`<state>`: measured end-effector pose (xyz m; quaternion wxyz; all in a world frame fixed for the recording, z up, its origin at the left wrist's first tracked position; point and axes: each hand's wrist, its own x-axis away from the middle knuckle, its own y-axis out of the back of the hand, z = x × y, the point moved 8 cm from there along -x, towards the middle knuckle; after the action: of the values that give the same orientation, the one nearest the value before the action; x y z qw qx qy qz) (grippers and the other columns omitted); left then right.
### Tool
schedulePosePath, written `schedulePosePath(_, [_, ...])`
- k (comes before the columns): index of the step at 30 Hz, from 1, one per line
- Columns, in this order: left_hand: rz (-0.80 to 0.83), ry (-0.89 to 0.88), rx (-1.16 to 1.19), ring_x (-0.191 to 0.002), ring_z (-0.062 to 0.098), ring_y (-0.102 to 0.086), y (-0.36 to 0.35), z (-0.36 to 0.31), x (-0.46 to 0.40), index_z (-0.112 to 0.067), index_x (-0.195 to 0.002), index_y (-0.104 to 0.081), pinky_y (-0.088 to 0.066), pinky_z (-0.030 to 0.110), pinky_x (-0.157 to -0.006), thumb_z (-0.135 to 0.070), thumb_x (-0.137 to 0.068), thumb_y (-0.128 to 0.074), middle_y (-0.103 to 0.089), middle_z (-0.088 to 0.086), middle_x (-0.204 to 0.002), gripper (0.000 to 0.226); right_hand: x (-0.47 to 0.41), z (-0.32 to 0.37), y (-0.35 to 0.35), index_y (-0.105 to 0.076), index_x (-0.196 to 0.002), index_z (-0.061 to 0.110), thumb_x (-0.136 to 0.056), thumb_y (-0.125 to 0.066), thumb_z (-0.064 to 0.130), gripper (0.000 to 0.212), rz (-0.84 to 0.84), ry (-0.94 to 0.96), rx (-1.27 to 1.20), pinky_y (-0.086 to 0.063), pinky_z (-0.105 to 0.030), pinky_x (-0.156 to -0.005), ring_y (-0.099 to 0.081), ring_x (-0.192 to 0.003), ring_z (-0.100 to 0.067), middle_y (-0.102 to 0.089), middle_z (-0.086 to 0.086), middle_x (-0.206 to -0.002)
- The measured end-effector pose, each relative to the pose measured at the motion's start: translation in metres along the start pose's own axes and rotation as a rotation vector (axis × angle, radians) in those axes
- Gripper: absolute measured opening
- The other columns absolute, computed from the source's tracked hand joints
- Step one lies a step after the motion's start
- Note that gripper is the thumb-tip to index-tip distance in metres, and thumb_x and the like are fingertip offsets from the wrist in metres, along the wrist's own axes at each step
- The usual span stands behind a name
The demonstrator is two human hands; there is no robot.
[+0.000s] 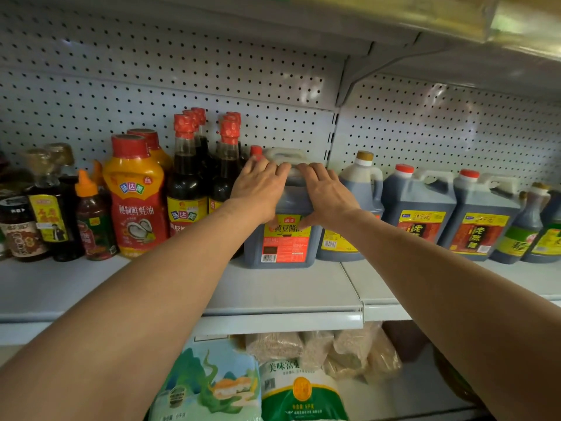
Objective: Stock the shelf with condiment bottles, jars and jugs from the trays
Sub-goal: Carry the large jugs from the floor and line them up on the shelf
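A big dark soy sauce jug [283, 241] with a red and yellow label and a white handle stands on the grey shelf [273, 293]. My left hand [258, 189] lies flat on its upper left shoulder. My right hand [326, 192] presses on its upper right shoulder, thumb on the label. Both hands hold the jug from the front. The jug's red cap peeks out behind my left fingers. No tray is in view.
Left of the jug stand dark red-capped bottles [186, 177], an oyster sauce squeeze bottle [135, 196] and small jars. To the right are a gold-capped jug [361, 183] and vinegar jugs [419, 205]. Rice bags [300, 390] lie on the shelf below.
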<state>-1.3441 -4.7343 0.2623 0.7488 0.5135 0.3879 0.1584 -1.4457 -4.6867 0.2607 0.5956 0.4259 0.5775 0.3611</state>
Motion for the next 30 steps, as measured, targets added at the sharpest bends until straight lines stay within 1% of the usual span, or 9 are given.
schedulePosePath(6, [-0.024, 0.003, -0.013, -0.146, 0.027, -0.022, -0.001, -0.001, 0.005, -0.015, -0.154, -0.012, -0.007, 0.047, -0.123, -0.037, -0.062, -0.090, -0.035, 0.007, -0.151, 0.122, 0.005, 0.005, -0.001, -0.009, -0.156, 0.016, -0.059, -0.094, 0.035, 0.130, 0.027, -0.068, 0.037, -0.039, -0.039, -0.112, -0.032, -0.138, -0.032, -0.025, -0.005, -0.153])
schedulePosePath(10, [-0.076, 0.025, -0.026, -0.153, 0.026, 0.008, 0.001, -0.001, 0.020, -0.014, -0.157, 0.003, 0.004, 0.048, -0.123, -0.023, -0.082, -0.074, -0.010, 0.008, -0.165, 0.108, 0.026, 0.011, -0.001, 0.010, -0.158, 0.018, -0.069, -0.090, 0.033, 0.134, 0.015, -0.146, 0.058, -0.039, -0.044, -0.114, -0.005, -0.153, -0.027, 0.001, -0.004, -0.166])
schedulePosePath(12, [-0.120, 0.020, -0.042, -0.152, 0.027, 0.015, 0.000, -0.005, 0.040, -0.015, -0.157, 0.010, 0.004, 0.048, -0.123, -0.017, -0.089, -0.065, 0.003, 0.007, -0.167, 0.101, 0.047, 0.011, -0.001, 0.011, -0.158, 0.018, -0.071, -0.088, 0.033, 0.132, 0.018, -0.167, 0.057, -0.036, -0.045, -0.115, -0.002, -0.153, -0.027, 0.005, -0.005, -0.167])
schedulePosePath(14, [-0.223, -0.031, 0.011, -0.153, 0.031, 0.004, -0.004, -0.013, 0.068, -0.015, -0.159, -0.003, -0.004, 0.050, -0.123, -0.012, -0.083, -0.067, -0.004, 0.009, -0.166, 0.099, 0.074, 0.008, 0.003, 0.003, -0.159, 0.020, -0.073, -0.087, 0.032, 0.125, 0.000, -0.179, 0.043, -0.039, -0.047, -0.112, -0.009, -0.151, -0.028, -0.002, -0.006, -0.165])
schedulePosePath(16, [-0.309, -0.024, 0.152, -0.148, 0.035, -0.025, -0.010, -0.018, 0.099, -0.014, -0.153, -0.033, -0.026, 0.051, -0.118, -0.013, -0.069, -0.080, -0.033, 0.012, -0.158, 0.097, 0.104, 0.002, 0.004, -0.006, -0.159, 0.023, -0.076, -0.084, 0.035, 0.114, 0.027, -0.198, 0.041, -0.041, -0.047, -0.109, -0.014, -0.149, -0.029, -0.010, -0.007, -0.163])
schedulePosePath(18, [-0.203, 0.115, 0.330, -0.137, 0.033, -0.040, -0.024, -0.018, 0.125, -0.019, -0.149, -0.040, -0.039, 0.046, -0.109, -0.029, -0.063, -0.090, -0.042, 0.009, -0.150, 0.100, 0.131, -0.002, 0.001, -0.014, -0.158, 0.024, -0.079, -0.082, 0.038, 0.105, 0.077, -0.215, 0.052, -0.038, -0.046, -0.110, -0.016, -0.149, -0.030, -0.014, -0.007, -0.163])
schedulePosePath(21, [0.003, 0.336, 0.588, -0.130, 0.030, -0.041, -0.037, -0.024, 0.170, -0.028, -0.145, -0.039, -0.046, 0.045, -0.099, -0.036, -0.069, -0.088, -0.037, 0.006, -0.139, 0.091, 0.168, 0.004, -0.007, -0.023, -0.154, 0.025, -0.080, -0.080, 0.040, 0.095, 0.134, -0.207, 0.039, -0.039, -0.047, -0.110, -0.019, -0.148, -0.029, -0.018, -0.005, -0.162])
schedulePosePath(25, [0.062, 0.443, 0.599, -0.127, 0.028, -0.040, -0.036, -0.032, 0.227, -0.026, -0.133, -0.044, -0.047, 0.044, -0.091, -0.030, -0.076, -0.083, -0.038, 0.007, -0.131, 0.068, 0.216, 0.022, -0.028, -0.030, -0.150, 0.029, -0.083, -0.079, 0.033, 0.084, 0.179, -0.161, -0.026, -0.045, -0.043, -0.103, -0.027, -0.143, -0.026, -0.030, -0.003, -0.156])
schedulePosePath(30, [0.173, 0.527, 0.581, -0.121, 0.029, -0.044, -0.056, -0.052, 0.304, -0.025, -0.128, -0.048, -0.047, 0.044, -0.093, -0.034, -0.075, -0.084, -0.039, 0.007, -0.129, 0.064, 0.280, 0.042, -0.072, -0.036, -0.147, 0.025, -0.081, -0.079, 0.038, 0.079, 0.284, -0.114, -0.122, -0.042, -0.044, -0.106, -0.031, -0.140, -0.028, -0.035, -0.005, -0.151])
